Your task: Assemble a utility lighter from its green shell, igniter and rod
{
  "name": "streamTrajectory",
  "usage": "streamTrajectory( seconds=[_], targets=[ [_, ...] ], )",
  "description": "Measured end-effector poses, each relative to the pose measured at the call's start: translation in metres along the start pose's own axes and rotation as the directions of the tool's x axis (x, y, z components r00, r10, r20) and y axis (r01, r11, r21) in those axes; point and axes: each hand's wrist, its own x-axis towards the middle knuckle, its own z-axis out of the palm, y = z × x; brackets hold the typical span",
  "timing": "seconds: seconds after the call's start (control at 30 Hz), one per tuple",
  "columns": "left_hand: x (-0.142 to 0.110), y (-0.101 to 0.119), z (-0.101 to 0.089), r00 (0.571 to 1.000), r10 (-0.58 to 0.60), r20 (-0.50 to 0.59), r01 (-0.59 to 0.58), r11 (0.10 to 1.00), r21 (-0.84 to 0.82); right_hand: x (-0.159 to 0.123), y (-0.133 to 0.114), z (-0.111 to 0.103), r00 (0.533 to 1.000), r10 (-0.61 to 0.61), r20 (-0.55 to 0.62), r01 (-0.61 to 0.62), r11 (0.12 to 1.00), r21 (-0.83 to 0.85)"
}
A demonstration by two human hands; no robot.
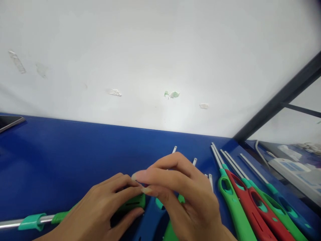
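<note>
Head view, listed from largest item down. White wall (160, 50): I am seeing it filling the upper frame, with scraps of old tape stuck on. Blue worktable (62, 157): running beneath my hands. Row of finished long-nosed lighters (250, 201): lying side by side at right, green, red and blue, metal tubes pointing away. My right hand (190, 201): hovering over loose lighters, fingers curled, fingertips meeting the left ones. My left hand (105, 207): closing around the green lighter body (132, 202), which is lying crosswise on the table, its metal tube (15, 223) sticking out leftward. I am judging this an assembly or check step on the handle; continuing calls for a steady pinch.
</note>
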Motion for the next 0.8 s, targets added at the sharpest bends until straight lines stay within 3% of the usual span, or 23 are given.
streamTrajectory(
  seconds=[0.1, 0.2, 0.3, 0.5, 0.6, 0.8],
  targets=[
    [0.002, 0.001, -0.003, 1.0, 0.008, 0.014, -0.008, 1.0, -0.012, -0.003, 0.002, -0.002, 0.999, 0.036, 0.029, -0.034, 0.998, -0.049],
    [0.007, 0.004, -0.007, 1.0, 0.013, 0.029, -0.012, 1.0, -0.01, -0.002, 0.003, -0.002, 0.998, 0.024, 0.065, -0.025, 1.0, 0.014],
    [0.011, 0.006, -0.009, 0.999, 0.041, -0.007, -0.041, 0.999, 0.011, -0.001, 0.003, 0.0, 1.0, -0.013, 0.013, 0.012, 0.999, 0.045],
    [0.014, 0.007, -0.008, 0.999, 0.045, 0.001, -0.045, 0.999, 0.019, -0.001, -0.001, -0.003, 0.997, -0.004, 0.082, 0.009, 0.998, -0.055],
    [0.014, 0.008, -0.008, 0.999, 0.051, -0.011, -0.051, 0.998, 0.029, 0.001, -0.002, -0.005, 0.996, -0.076, 0.049, 0.079, 0.994, -0.071],
    [0.011, 0.006, -0.009, 0.999, 0.036, 0.012, -0.037, 0.999, 0.026, 0.003, -0.006, -0.003, 0.997, -0.062, 0.052, 0.069, 0.986, -0.149]
  ],
)
